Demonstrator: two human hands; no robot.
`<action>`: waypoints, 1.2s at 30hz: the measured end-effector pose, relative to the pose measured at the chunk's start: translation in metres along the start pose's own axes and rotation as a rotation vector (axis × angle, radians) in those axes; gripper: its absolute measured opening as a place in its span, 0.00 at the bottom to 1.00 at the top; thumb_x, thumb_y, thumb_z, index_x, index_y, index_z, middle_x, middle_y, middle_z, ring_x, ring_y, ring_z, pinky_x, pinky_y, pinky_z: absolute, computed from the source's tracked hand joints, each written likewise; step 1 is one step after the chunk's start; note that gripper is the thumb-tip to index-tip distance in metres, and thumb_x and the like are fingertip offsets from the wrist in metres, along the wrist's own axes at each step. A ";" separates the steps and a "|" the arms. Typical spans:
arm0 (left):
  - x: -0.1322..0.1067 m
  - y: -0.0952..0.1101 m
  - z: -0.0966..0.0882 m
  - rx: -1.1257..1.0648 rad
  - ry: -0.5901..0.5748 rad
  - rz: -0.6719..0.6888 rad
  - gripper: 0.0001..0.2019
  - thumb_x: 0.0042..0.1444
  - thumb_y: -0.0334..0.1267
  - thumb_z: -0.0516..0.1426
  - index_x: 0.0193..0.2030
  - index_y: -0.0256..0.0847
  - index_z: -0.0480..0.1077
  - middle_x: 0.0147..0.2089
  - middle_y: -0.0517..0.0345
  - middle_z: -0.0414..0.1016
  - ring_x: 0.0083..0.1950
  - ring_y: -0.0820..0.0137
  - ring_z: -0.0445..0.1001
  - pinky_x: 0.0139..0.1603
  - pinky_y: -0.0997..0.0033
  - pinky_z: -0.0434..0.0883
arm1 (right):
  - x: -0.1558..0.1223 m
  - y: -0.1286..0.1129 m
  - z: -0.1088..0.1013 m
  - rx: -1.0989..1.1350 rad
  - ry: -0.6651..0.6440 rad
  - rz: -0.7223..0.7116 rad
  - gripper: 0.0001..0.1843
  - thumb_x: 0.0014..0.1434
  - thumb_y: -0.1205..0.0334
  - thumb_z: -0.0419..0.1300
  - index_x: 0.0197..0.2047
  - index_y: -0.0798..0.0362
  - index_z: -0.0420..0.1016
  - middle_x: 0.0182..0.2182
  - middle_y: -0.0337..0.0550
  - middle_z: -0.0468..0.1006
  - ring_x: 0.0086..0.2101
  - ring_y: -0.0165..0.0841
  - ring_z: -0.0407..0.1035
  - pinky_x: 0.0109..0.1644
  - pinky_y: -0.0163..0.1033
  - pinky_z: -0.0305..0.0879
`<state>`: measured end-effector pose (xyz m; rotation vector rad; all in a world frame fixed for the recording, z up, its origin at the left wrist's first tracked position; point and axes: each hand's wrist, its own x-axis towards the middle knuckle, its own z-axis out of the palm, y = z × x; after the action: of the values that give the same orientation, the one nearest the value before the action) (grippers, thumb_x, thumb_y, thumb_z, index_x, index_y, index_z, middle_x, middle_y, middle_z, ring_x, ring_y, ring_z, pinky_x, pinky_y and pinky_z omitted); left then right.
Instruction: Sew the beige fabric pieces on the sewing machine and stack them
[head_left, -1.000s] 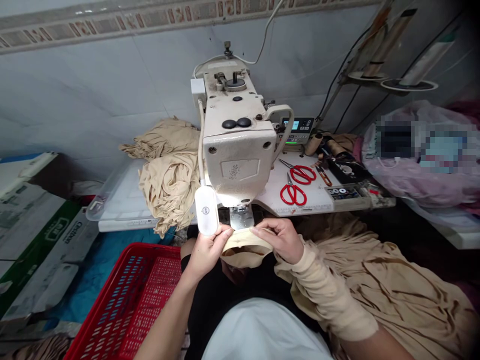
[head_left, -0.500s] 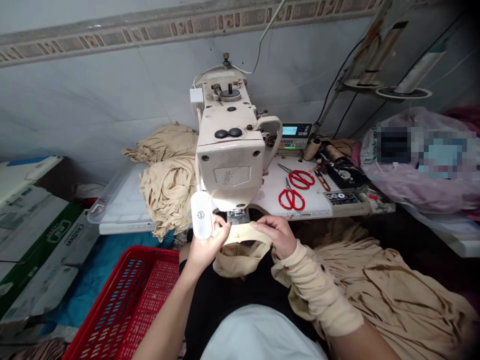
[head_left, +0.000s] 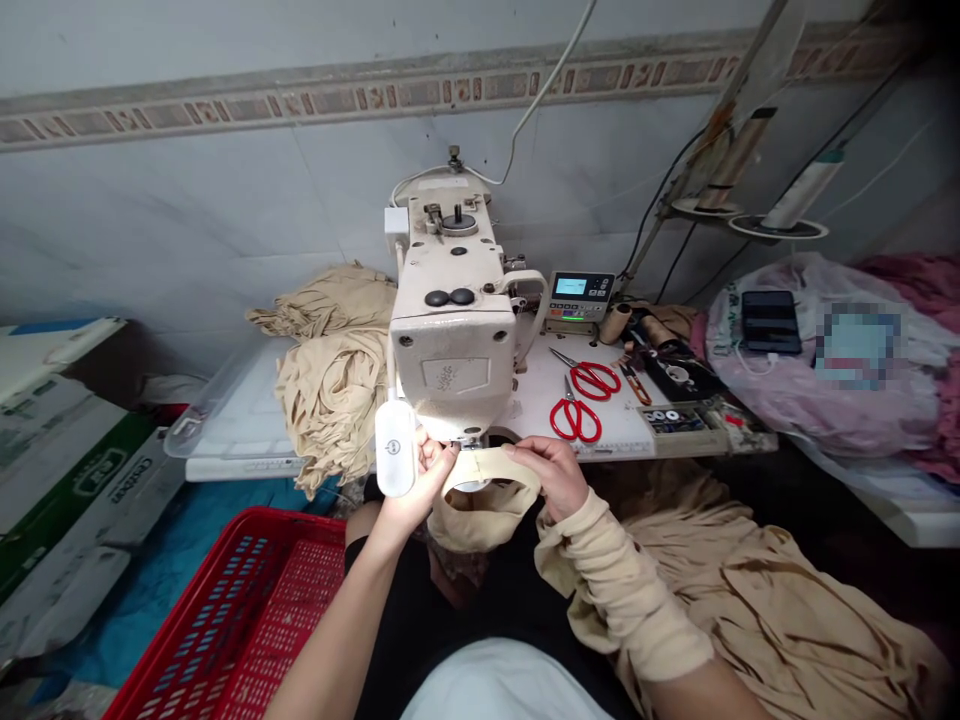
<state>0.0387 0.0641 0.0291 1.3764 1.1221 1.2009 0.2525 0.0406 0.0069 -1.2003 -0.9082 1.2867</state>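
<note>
A cream sewing machine [head_left: 452,325] stands on a white table [head_left: 240,440]. Both my hands hold a beige fabric band [head_left: 491,468] just below the machine's needle area. My left hand [head_left: 420,480] pinches the band's left end, beside a white lamp [head_left: 394,460] hanging from the machine. My right hand [head_left: 551,472] grips the band's right end, fingers curled over it. A bunched beige sleeve piece [head_left: 622,590] covers my right forearm. The needle itself is hidden behind the machine head.
A beige fabric pile [head_left: 330,370] lies left of the machine, more beige cloth [head_left: 765,610] over my lap at right. Two red scissors [head_left: 581,395], a control panel [head_left: 581,295], thread spools [head_left: 750,150] and a bobbin tray [head_left: 679,420] sit right. A red basket [head_left: 247,620] stands lower left.
The view has tilted up, so the machine and hands sit lower in frame. Both hands have brought the band closer in under the machine head.
</note>
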 end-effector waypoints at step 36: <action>-0.004 -0.002 -0.008 -0.101 -0.053 -0.094 0.13 0.58 0.45 0.66 0.37 0.40 0.69 0.25 0.65 0.65 0.28 0.72 0.67 0.36 0.69 0.68 | -0.001 0.000 0.000 -0.052 0.014 -0.020 0.16 0.49 0.50 0.74 0.27 0.56 0.83 0.21 0.40 0.77 0.25 0.32 0.66 0.30 0.37 0.61</action>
<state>0.0307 0.0610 0.0272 1.2583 1.0626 1.1325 0.2528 0.0396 0.0073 -1.2357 -0.9464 1.2439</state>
